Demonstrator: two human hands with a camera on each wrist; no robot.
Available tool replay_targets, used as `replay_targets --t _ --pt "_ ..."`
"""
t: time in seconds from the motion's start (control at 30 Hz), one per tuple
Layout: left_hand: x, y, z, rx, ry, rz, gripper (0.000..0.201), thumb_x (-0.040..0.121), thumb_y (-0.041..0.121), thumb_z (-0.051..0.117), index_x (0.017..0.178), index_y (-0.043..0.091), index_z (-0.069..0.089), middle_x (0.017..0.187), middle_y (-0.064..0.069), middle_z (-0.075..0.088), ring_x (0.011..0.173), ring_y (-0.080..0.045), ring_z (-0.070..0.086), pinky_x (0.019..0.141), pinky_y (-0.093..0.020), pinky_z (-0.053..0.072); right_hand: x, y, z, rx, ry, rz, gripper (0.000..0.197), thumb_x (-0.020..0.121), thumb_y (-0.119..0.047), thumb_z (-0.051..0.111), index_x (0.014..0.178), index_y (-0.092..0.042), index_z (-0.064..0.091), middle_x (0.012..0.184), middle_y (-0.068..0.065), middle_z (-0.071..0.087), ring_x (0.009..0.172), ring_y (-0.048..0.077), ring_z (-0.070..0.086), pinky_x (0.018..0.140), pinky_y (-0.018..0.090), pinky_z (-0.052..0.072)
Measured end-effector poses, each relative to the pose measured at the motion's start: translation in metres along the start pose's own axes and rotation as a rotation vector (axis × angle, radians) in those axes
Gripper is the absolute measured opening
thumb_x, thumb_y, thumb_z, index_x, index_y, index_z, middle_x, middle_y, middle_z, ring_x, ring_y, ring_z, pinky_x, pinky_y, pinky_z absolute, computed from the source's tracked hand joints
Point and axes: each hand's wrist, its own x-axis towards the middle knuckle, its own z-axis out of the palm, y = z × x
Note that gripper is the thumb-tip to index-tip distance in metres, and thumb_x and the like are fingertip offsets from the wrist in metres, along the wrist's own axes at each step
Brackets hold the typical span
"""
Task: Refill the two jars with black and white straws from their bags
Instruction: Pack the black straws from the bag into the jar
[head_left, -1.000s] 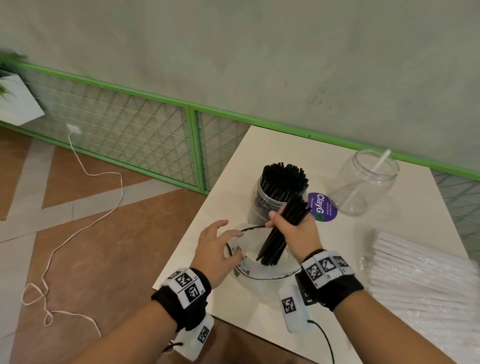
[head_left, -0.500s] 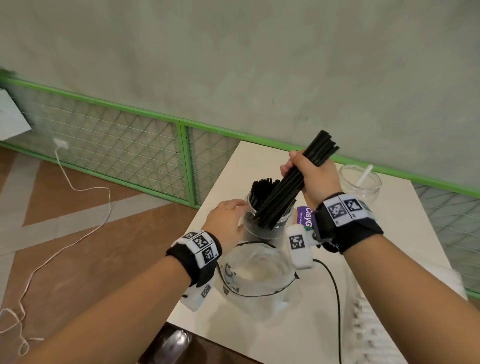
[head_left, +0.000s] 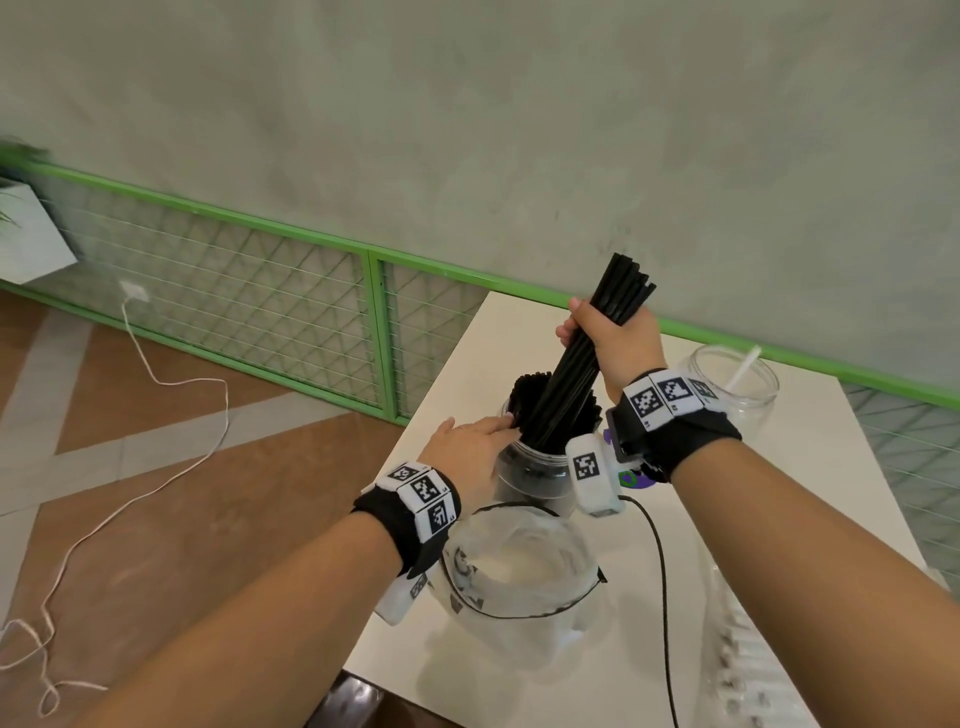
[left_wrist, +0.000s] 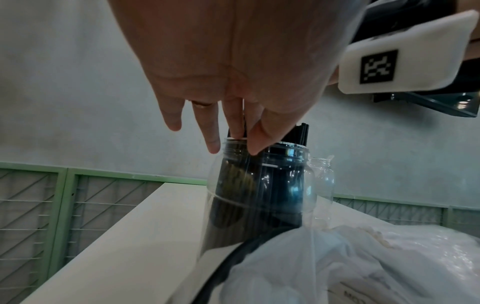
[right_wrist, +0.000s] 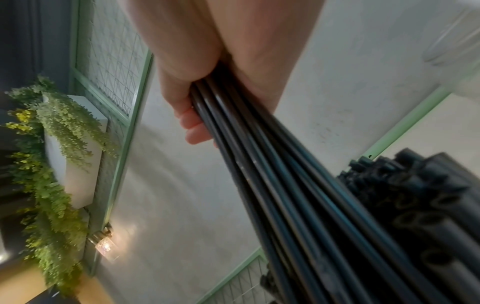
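Note:
My right hand (head_left: 605, 338) grips a bundle of black straws (head_left: 576, 364) (right_wrist: 280, 185), tilted, with its lower ends inside the mouth of the clear jar (head_left: 530, 470) (left_wrist: 259, 185) that holds many black straws. My left hand (head_left: 467, 452) (left_wrist: 221, 131) reaches over the jar's left rim with straight fingers touching the rim and the straws standing there. A second clear jar (head_left: 737, 384) with one white straw (head_left: 744, 368) stands at the back right. An emptied clear plastic bag (head_left: 519, 571) (left_wrist: 350, 263) lies in front of the black-straw jar.
The white table (head_left: 810, 499) has its left edge close to the jar and bag. White straws in a bag (head_left: 748, 670) lie at the front right. A black cable (head_left: 662, 597) runs across the table. A green mesh fence (head_left: 260, 312) lines the wall.
My right hand lifted the black straw bundle out of the bag and brought it up into the jar's mouth. My left hand left the bag and went to the jar's rim.

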Motion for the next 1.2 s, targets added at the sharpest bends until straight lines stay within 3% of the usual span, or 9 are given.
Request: replay_targets --t 0.33,0.47,0.57,0.67,0.77,0.87,1.0,1.07,1.2 --pt "-0.002 -0.001 -0.007 -0.051 -0.016 -0.009 0.060 0.086 0.013 0.045 0.142 0.032 0.032 0.154 0.015 0.021 0.136 -0.009 0.032 0.116 -0.044 0.010 -0.016 0.013 -0.008 -0.130 -0.108 -0.033 0.025 0.086 -0.019 0.066 0.062 -0.021 0.068 0.066 0.002 0.071 0.077 0.029 0.069 0.084 0.046 0.054" --pt "-0.004 0.001 -0.011 -0.060 -0.046 -0.016 0.059 0.088 0.017 0.046 0.143 0.032 0.030 0.155 0.015 0.018 0.138 -0.009 0.029 0.116 -0.047 0.011 -0.032 0.034 -0.003 -0.222 -0.200 0.030 0.017 0.082 -0.021 0.072 0.072 -0.007 0.069 0.080 0.008 0.074 0.084 0.023 0.068 0.084 0.038 0.050" --pt "-0.004 0.000 -0.010 -0.064 -0.059 -0.018 0.062 0.087 0.016 0.047 0.144 0.032 0.029 0.155 0.015 0.017 0.138 -0.009 0.029 0.116 -0.048 0.013 -0.034 0.033 -0.004 -0.206 -0.231 0.063 0.022 0.077 -0.027 0.077 0.088 -0.013 0.066 0.092 0.009 0.072 0.091 0.023 0.068 0.086 0.041 0.051" --pt "-0.004 -0.001 -0.010 -0.069 -0.060 -0.016 0.064 0.086 0.013 0.047 0.144 0.032 0.029 0.155 0.016 0.017 0.138 -0.009 0.029 0.116 -0.048 0.015 -0.031 0.016 -0.002 0.046 -0.131 0.018 0.033 0.079 -0.044 0.065 0.106 -0.030 0.052 0.110 0.008 0.068 0.094 0.029 0.069 0.090 0.042 0.052" --pt "-0.004 -0.001 -0.012 -0.075 -0.071 -0.018 0.063 0.086 0.013 0.048 0.144 0.031 0.030 0.155 0.015 0.018 0.138 -0.010 0.028 0.115 -0.048 0.017 -0.028 0.003 -0.002 0.050 -0.108 -0.046 0.038 0.083 -0.059 0.041 0.110 -0.036 0.053 0.114 -0.001 0.066 0.097 0.022 0.068 0.086 0.035 0.048" --pt "-0.003 -0.001 -0.013 -0.084 -0.071 -0.015 0.063 0.085 0.015 0.049 0.143 0.031 0.031 0.155 0.014 0.020 0.138 -0.010 0.028 0.114 -0.048 0.019 -0.038 0.014 -0.001 -0.251 -0.232 -0.095 0.031 0.094 -0.044 0.042 0.109 -0.027 0.063 0.113 -0.007 0.066 0.104 0.012 0.062 0.094 0.030 0.044" --pt "-0.004 0.001 -0.013 -0.103 -0.063 -0.014 0.060 0.085 0.016 0.049 0.141 0.029 0.034 0.153 0.010 0.025 0.135 -0.013 0.033 0.111 -0.048 0.025 -0.052 0.048 0.001 -0.748 -0.473 -0.286 0.023 0.086 -0.012 0.065 0.109 -0.015 0.065 0.112 0.000 0.059 0.105 0.010 0.052 0.099 0.013 0.034" --pt "-0.005 0.001 -0.012 -0.094 -0.068 -0.021 0.062 0.085 0.013 0.049 0.142 0.030 0.032 0.153 0.011 0.024 0.134 -0.012 0.034 0.111 -0.048 0.025 -0.054 0.052 0.003 -0.798 -0.470 -0.341 0.021 0.085 -0.001 0.062 0.105 -0.008 0.066 0.109 0.005 0.059 0.099 0.011 0.051 0.093 0.002 0.030" --pt "-0.004 -0.001 -0.010 -0.108 -0.084 -0.035 0.064 0.085 0.011 0.050 0.143 0.031 0.030 0.154 0.013 0.021 0.131 -0.013 0.039 0.111 -0.045 0.026 -0.050 0.039 0.006 -0.714 -0.300 -0.483 0.019 0.083 0.008 0.057 0.096 -0.004 0.065 0.098 0.007 0.061 0.089 0.012 0.052 0.086 0.012 0.040"
